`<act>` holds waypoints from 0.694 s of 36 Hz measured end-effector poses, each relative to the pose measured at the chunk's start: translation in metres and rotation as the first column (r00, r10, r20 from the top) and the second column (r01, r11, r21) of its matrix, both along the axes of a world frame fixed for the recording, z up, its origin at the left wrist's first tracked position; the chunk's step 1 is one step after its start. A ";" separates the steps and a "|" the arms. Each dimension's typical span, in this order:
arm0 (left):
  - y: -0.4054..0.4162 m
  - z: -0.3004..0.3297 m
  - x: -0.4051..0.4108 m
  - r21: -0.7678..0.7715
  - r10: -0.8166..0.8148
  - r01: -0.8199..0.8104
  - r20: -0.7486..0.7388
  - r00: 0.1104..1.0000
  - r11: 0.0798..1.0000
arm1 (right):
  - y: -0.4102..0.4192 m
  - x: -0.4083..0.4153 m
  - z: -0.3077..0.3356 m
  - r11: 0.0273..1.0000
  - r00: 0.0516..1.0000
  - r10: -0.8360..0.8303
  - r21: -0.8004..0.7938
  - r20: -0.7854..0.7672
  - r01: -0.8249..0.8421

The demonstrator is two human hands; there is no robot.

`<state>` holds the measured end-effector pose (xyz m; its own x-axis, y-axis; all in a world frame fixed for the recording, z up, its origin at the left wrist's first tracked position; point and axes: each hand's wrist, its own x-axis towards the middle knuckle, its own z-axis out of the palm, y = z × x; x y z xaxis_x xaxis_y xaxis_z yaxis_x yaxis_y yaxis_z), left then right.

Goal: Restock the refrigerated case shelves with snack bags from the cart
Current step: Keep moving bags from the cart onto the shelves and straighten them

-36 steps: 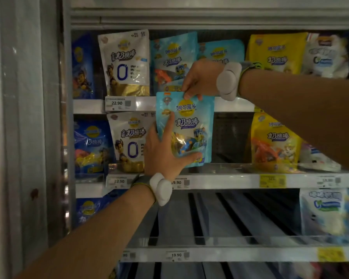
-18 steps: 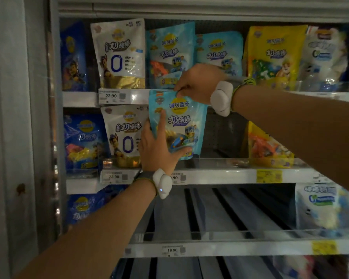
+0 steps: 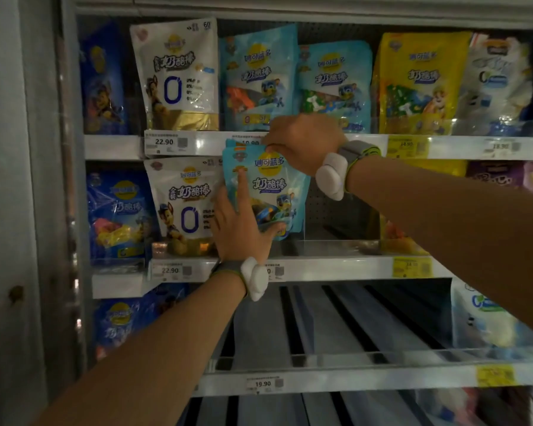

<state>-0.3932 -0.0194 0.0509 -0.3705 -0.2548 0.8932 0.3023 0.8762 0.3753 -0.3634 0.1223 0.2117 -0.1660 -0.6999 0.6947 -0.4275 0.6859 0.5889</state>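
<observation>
Since a moment ago, both hands have carried the light-blue snack bag (image 3: 266, 192) deeper onto the middle shelf (image 3: 336, 267), beside the white bag (image 3: 183, 204). Right hand (image 3: 305, 142) pinches its top edge; left hand (image 3: 243, 229), fingers spread, presses its front. Best seat the bottom flat, upright, then release.

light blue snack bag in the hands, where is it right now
In the head view the light blue snack bag stands centre-frame on the middle shelf, just right of the white "0" bag, held by both hands.
</observation>
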 end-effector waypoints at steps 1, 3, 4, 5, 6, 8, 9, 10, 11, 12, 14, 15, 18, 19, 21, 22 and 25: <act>0.000 -0.002 -0.001 0.003 -0.003 0.003 0.003 1.000 1.000 | 0.000 -0.003 -0.001 1.000 1.000 -0.005 0.013 -0.014 0.006; 0.001 -0.007 -0.004 0.019 -0.026 0.026 0.008 1.000 0.999 | 0.000 -0.009 -0.004 1.000 0.999 -0.010 0.027 -0.037 0.011; 0.001 -0.010 -0.004 0.032 -0.042 0.042 0.006 0.999 0.999 | -0.001 -0.011 -0.006 0.999 0.999 -0.006 0.034 -0.042 0.008; 0.001 -0.012 -0.005 0.044 -0.056 0.056 -0.002 0.998 0.997 | -0.001 -0.014 -0.008 0.999 0.999 -0.003 0.045 -0.049 0.006; 0.000 -0.013 -0.005 0.056 -0.064 0.064 -0.007 0.998 0.996 | -0.002 -0.016 -0.010 0.998 0.998 0.000 0.059 -0.057 0.003; 0.000 -0.015 -0.006 0.071 -0.060 0.060 -0.003 0.998 0.996 | -0.003 -0.021 -0.013 0.995 0.997 0.018 0.097 -0.076 -0.011; 0.000 -0.016 -0.006 0.072 -0.053 0.053 0.004 0.999 0.996 | -0.002 -0.022 -0.015 0.993 0.996 0.028 0.114 -0.083 -0.019; 0.000 -0.017 -0.006 0.067 -0.047 0.046 0.011 0.999 0.997 | -0.002 -0.023 -0.017 0.992 0.996 0.036 0.123 -0.085 -0.025; 0.000 -0.018 -0.006 0.061 -0.045 0.044 0.017 0.999 0.997 | -0.003 -0.024 -0.018 0.992 0.995 0.047 0.118 -0.091 -0.036; 0.000 -0.019 -0.006 0.056 -0.045 0.044 0.019 0.999 0.997 | -0.003 -0.027 -0.019 0.993 0.993 0.050 0.112 -0.105 -0.039; 0.000 -0.019 -0.008 0.048 -0.048 0.047 0.017 0.999 0.998 | -0.003 -0.036 -0.018 0.994 0.987 0.041 0.102 -0.158 -0.025; 0.000 -0.020 -0.008 0.041 -0.045 0.044 0.020 0.999 0.998 | -0.002 -0.041 -0.018 0.995 0.982 0.045 0.098 -0.181 -0.027; -0.001 -0.021 -0.010 0.006 -0.034 0.033 0.013 0.999 0.999 | 0.000 -0.056 -0.015 0.983 0.930 0.050 0.182 -0.364 0.018; -0.001 -0.021 -0.011 -0.004 -0.034 0.034 0.006 0.999 0.999 | 0.000 -0.060 -0.015 0.977 0.897 0.047 0.207 -0.439 0.050; -0.002 -0.022 -0.013 -0.013 -0.037 0.037 0.007 0.999 0.999 | 0.001 -0.064 -0.014 0.971 0.841 0.045 0.221 -0.538 0.090; -0.002 -0.022 -0.014 -0.016 -0.037 0.037 0.012 0.999 0.999 | 0.001 -0.067 -0.015 0.971 0.828 0.040 0.218 -0.559 0.100; -0.004 -0.023 -0.015 -0.030 -0.025 0.025 0.017 1.000 0.999 | 0.000 -0.071 -0.018 0.976 0.812 0.004 0.179 -0.584 0.124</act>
